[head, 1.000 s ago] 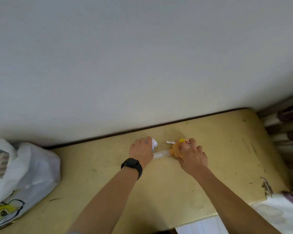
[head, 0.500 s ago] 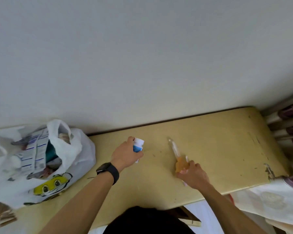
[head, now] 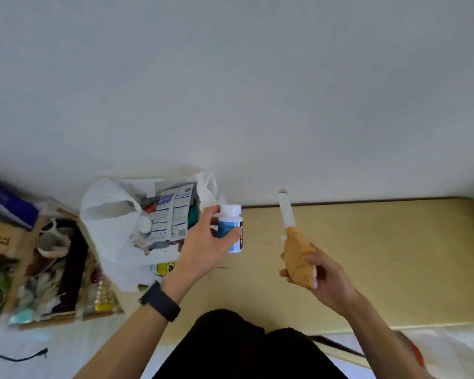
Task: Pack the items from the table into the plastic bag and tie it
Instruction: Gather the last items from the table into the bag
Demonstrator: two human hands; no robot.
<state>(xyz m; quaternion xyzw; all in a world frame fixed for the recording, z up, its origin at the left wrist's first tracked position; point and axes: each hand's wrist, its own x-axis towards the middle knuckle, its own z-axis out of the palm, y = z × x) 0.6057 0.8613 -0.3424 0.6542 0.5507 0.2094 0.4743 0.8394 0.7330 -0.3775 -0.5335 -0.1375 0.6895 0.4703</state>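
Left hand [head: 203, 248] grips blue-labelled bottle [head: 229, 224], print unreadable; right hand [head: 327, 279], orange tube [head: 297, 254].

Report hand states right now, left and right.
Left hand: fingers curled round the white bottle with the blue label.
Right hand: fingers curled round the orange-handled item.

I'm watching single head view: wide-angle camera pointing forward and down, sitting close over yellow table [head: 394, 255], white wall [head: 230, 77] filling upper half of frame.
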